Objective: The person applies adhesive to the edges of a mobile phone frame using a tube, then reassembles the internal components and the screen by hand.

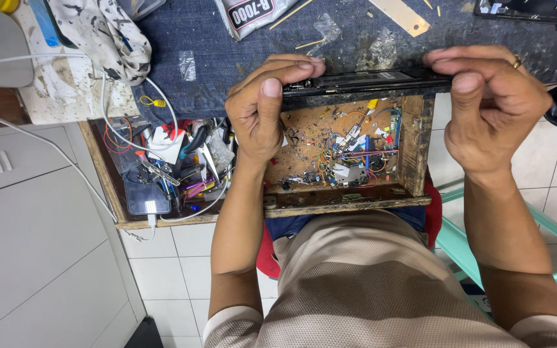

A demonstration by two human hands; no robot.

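Note:
A thin black phone (362, 80), seen edge-on, is held level over the front edge of the workbench. My left hand (265, 106) grips its left end, thumb underneath and fingers curled over the top. My right hand (488, 100) grips its right end the same way, with a ring on one finger. Below the phone, an open wooden drawer (414, 145) holds several loose wires, small parts and scraps.
A second open drawer (162, 164) on the left is crammed with tools, cables and a phone. The bench is covered by dark blue cloth (227, 58) with a glue tube, wooden sticks and a spotted rag. A teal plastic chair (536, 245) stands at the right.

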